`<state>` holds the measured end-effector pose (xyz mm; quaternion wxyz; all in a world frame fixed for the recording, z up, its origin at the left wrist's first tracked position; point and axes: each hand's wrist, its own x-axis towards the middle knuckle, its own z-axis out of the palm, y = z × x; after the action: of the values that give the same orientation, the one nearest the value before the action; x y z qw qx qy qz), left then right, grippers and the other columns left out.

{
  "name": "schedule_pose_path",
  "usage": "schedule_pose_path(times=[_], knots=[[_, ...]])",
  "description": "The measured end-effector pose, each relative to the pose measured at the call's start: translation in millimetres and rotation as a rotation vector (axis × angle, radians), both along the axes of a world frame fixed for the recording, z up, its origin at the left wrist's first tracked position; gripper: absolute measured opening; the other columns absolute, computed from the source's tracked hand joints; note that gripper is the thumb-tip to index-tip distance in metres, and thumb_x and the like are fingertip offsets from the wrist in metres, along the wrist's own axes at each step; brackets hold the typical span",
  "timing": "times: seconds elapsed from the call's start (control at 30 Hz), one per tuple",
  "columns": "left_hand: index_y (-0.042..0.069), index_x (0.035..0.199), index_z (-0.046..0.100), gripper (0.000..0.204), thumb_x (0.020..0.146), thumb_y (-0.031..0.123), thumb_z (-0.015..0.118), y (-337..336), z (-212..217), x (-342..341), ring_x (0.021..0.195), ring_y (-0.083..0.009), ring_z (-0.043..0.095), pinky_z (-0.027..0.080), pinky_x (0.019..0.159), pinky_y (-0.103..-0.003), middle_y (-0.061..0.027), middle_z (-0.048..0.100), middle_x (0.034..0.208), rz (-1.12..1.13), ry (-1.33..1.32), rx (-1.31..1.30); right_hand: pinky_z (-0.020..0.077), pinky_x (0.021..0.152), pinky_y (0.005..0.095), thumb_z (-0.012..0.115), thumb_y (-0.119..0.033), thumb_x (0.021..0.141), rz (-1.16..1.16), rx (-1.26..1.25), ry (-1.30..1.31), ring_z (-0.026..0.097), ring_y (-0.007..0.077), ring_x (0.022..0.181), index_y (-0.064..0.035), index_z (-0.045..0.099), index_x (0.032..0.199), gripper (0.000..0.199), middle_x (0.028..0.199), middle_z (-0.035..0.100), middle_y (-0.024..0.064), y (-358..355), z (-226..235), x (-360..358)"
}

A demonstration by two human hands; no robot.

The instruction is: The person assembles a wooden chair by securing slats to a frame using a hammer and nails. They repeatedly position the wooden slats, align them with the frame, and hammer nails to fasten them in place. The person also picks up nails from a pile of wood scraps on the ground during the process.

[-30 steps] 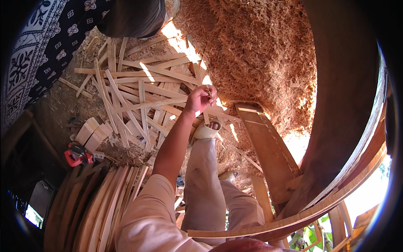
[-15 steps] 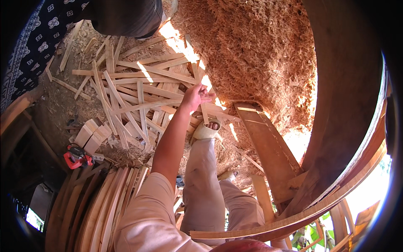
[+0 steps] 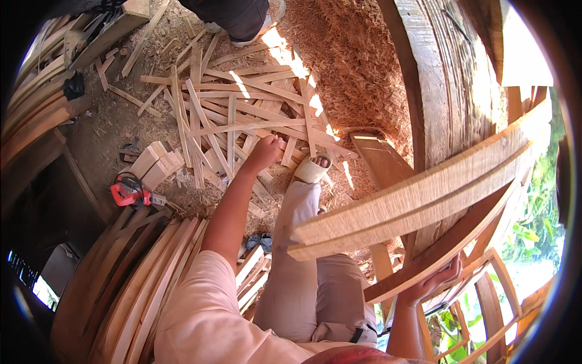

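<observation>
Thin wooden slats (image 3: 242,115) lie criss-crossed in a loose pile on the sawdust-strewn floor (image 3: 109,130), beyond a red power tool (image 3: 128,191) to the left. The left hand (image 3: 265,151) reaches down among them, fingers curled over a slat end; whether it truly pinches one I cannot tell. They look light, stiff and splintery, best taken near the middle. The right hand (image 3: 433,282) grips the lower end of long curved planks (image 3: 424,197), heavier and likely awkward to balance.
</observation>
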<state>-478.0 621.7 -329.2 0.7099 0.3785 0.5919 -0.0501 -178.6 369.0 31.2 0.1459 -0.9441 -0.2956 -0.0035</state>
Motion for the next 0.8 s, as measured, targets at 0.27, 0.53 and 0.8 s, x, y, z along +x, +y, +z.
schedule_pose_path(times=[0.27, 0.53, 0.8], knots=[[-0.003, 0.107, 0.061, 0.034, 0.11, 0.023, 0.041, -50.9, 156.8, -67.1, 0.059, -0.0156, 0.062, 0.064, 0.073, -0.038, -0.0011, 0.052, 0.068, 0.227, -0.025, -0.038, 0.0364, 0.107, 0.0522, 0.043, -0.025, 0.108, -0.008, -0.056, -0.163, 0.047, 0.0405, 0.124, 0.0004, 0.049, 0.139, 0.041, 0.133, 0.046, 0.0238, -0.5, 0.3, 0.0], [0.001, 0.105, 0.07, 0.034, 0.106, 0.032, 0.056, -77.0, 190.6, -84.3, 0.08, -0.0131, 0.072, 0.052, 0.073, -0.032, -0.0061, 0.077, 0.085, -0.041, -0.058, -0.017, 0.0319, 0.108, 0.0517, 0.056, -0.01, 0.1, 0.306, 0.018, -0.037, 0.052, 0.0312, 0.118, -0.0003, 0.059, 0.117, 0.02, 0.125, 0.058, 0.0151, -90.0, 21.1, -133.5], [-0.001, 0.118, 0.062, 0.036, 0.11, 0.031, 0.047, 30.7, 14.4, -120.8, 0.112, -0.0238, 0.071, 0.057, 0.094, -0.045, -0.0148, 0.074, 0.111, 0.011, -0.201, 0.01, 0.0539, 0.082, 0.0445, 0.066, -0.018, 0.095, 0.371, -0.438, 0.916, 0.07, 0.0362, 0.09, -0.002, 0.067, 0.113, 0.025, 0.095, 0.071, 0.0196, 39.8, -238.9, -165.2]])
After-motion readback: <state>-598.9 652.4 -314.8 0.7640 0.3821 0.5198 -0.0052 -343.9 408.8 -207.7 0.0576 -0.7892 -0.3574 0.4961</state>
